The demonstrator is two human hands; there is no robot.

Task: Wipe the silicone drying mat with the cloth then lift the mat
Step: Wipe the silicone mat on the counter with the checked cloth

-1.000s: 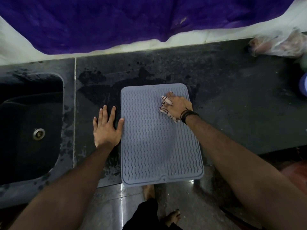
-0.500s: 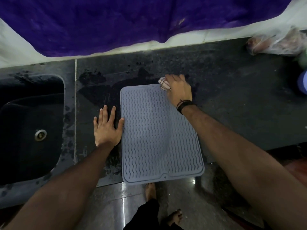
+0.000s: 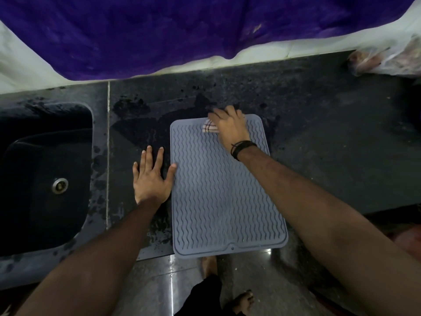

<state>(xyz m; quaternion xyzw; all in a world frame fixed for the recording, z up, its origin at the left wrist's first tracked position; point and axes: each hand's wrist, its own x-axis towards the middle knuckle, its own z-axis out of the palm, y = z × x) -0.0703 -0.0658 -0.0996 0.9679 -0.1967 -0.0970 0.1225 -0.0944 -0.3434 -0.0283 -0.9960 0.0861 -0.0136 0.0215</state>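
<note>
- The grey mat (image 3: 227, 185) lies flat on the dark desk (image 3: 330, 137), to the right of the sink (image 3: 45, 174). Its near edge hangs a little over the front of the desk.
- The right hand (image 3: 230, 127) rests on the far end of the mat and presses the folded cloth (image 3: 209, 128) onto it. The fingers curl over the cloth, probably so that it does not slip during the wiping.
- The left hand (image 3: 151, 176) lies flat on the desk with the fingers spread. Its thumb touches the left edge of the mat, which seems to keep the mat from sliding.
- The wiping step looks in progress; the mat is not yet lifted.
- The desk around the mat shows wet patches, so the mat may stick a little when it is lifted.
</note>
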